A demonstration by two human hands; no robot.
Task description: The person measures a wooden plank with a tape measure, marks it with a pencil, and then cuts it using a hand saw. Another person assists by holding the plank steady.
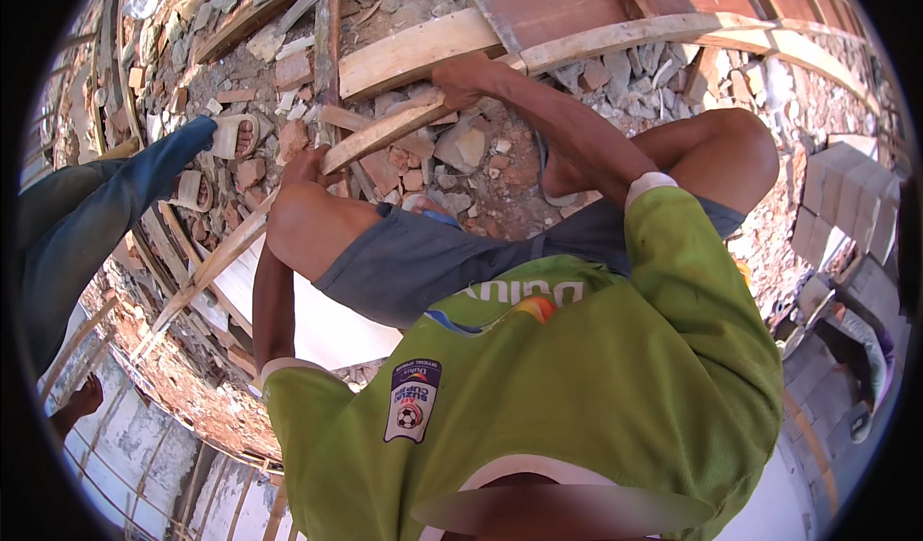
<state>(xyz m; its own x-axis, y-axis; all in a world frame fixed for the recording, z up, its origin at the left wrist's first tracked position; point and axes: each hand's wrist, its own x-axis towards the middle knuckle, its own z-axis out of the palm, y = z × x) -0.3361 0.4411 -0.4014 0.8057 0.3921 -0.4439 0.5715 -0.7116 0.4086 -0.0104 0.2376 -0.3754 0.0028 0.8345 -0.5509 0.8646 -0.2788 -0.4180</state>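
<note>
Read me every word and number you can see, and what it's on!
Green shirt: large pale lettering, upside down; I won't copy it.
Shirt badge, dark and white: small lettering beside a football picture; not copied either.
I can't make out other writing.

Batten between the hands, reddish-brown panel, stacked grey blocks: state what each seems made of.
Batten: wood, apparently bare, from its pale tan colour.
Reddish-brown panel: perhaps coated plywood, given its flat, sheet-like face; the core isn't visible.
Stacked grey blocks: likely unfinished concrete, from their dull grey, square-edged faces.
</note>
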